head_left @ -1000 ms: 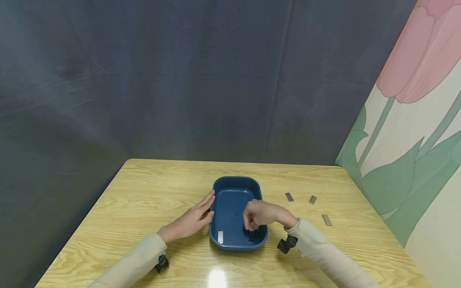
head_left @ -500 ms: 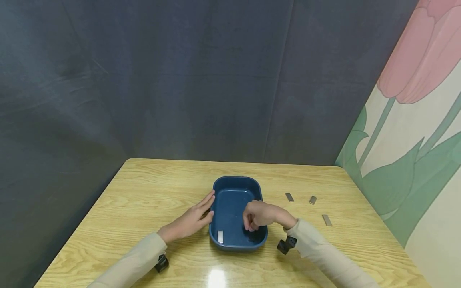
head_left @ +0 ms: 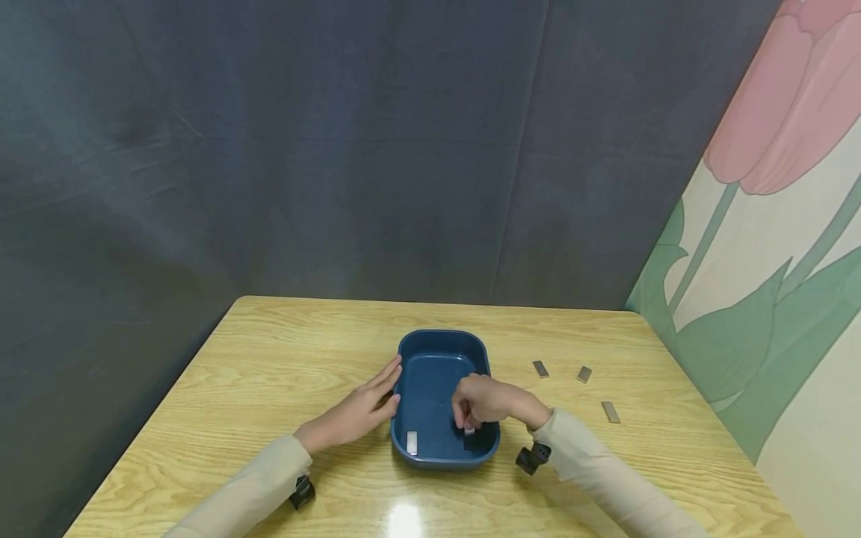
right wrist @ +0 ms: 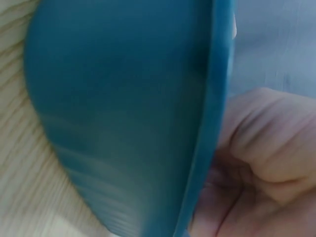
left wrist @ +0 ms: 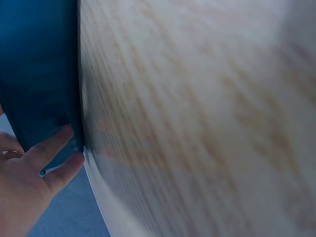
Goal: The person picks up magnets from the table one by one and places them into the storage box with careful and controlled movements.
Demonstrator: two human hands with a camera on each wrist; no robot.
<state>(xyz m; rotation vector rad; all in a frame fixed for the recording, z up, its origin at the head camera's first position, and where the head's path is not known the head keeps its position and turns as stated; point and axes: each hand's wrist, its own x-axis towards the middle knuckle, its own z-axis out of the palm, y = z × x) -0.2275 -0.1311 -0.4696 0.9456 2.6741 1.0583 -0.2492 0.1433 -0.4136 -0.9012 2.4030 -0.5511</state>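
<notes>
A dark blue rectangular bin (head_left: pixel 430 388) stands on the table. My left hand (head_left: pixel 356 409) lies along its left side, fingers extended and touching the outer wall; the left wrist view shows the fingertips against the blue wall. My right hand (head_left: pixel 486 400) reaches over the right rim into the bin with fingers curled down. At its fingertips shows a small block (head_left: pixel 469 432), pale on top and dark below, near the front right corner and partly hidden by the fingers. A silvery flat block (head_left: pixel 412 442) lies in the bin's front left corner.
On the wooden table (head_left: pixel 303 351) right of the bin lie three small grey blocks: one dark block (head_left: pixel 541 369), a second block (head_left: pixel 584 374) and a lighter block (head_left: pixel 610 412). A dark curtain (head_left: pixel 377 149) hangs behind; a flower-painted wall (head_left: pixel 773 299) stands on the right.
My right hand has shifted slightly left and up inside the bin, and the pale top of the small block now shows under its fingertips. My left hand has stayed still.
</notes>
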